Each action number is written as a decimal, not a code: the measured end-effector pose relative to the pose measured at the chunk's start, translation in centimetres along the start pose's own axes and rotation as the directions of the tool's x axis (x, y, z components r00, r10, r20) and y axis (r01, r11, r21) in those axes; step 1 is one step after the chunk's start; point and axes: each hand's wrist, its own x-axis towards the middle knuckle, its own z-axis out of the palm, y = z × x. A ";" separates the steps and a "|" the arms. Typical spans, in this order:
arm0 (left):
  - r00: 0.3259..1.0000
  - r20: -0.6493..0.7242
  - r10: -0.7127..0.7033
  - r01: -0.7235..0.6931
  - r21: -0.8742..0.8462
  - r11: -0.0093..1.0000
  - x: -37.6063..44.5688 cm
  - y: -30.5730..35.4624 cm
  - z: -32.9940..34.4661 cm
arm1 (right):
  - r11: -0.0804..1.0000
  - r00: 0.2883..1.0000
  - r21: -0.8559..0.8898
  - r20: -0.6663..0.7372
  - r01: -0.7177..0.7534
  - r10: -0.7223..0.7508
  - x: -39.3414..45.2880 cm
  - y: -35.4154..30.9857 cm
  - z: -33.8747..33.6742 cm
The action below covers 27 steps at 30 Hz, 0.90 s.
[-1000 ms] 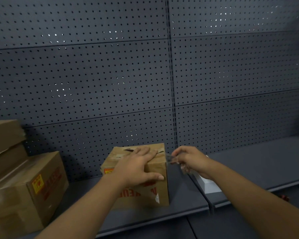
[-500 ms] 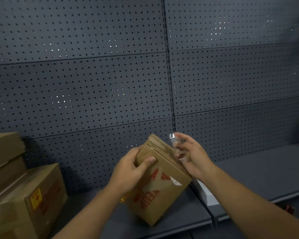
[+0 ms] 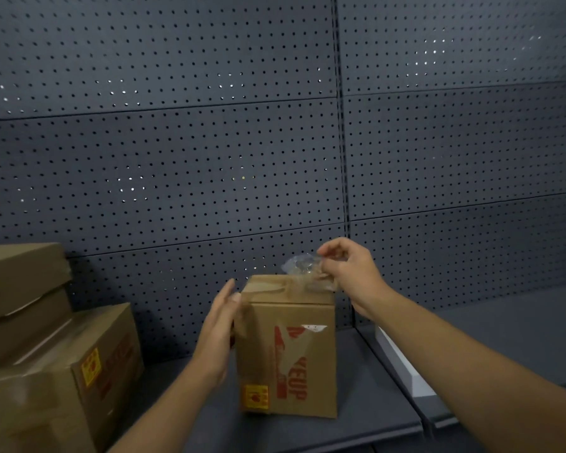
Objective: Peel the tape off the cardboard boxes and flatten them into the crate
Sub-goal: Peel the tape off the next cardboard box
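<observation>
1. Cardboard box (image 3: 288, 351): upright on the dark shelf (image 3: 356, 416), centre near, red print and a yellow label facing the camera.
2. Left hand (image 3: 218, 331): fingers straight, pressed flat to the box's left side.
3. Right hand (image 3: 347, 269): pinching crumpled clear tape (image 3: 299, 266) above the box's top.
4. Stacked boxes (image 3: 46, 361): far left.

Dark pegboard wall (image 3: 177, 165) backs grey shelves (image 3: 373, 420); a white block (image 3: 406, 367) lies between them.

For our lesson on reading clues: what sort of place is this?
Probably a shop or stockroom: dark pegboard wall, a metal shelf, and stacked boxes beside the box being untaped.
</observation>
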 end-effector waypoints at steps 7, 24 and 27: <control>0.954 -0.069 0.292 -0.218 0.510 0.832 1.2 3.0 1.4 | 0.998 0.999 0.063 0.043 -0.017 0.014 0.1 -0.2 1.4; 0.979 -0.157 0.128 -0.107 0.139 0.985 4.3 4.8 3.7 | 0.999 0.931 0.044 0.364 -0.008 -0.009 -0.4 -2.0 1.9; 0.983 -0.132 0.125 -0.108 0.129 0.986 4.3 4.7 3.8 | 0.997 0.967 -0.042 0.250 0.066 -0.053 0.0 -1.2 1.5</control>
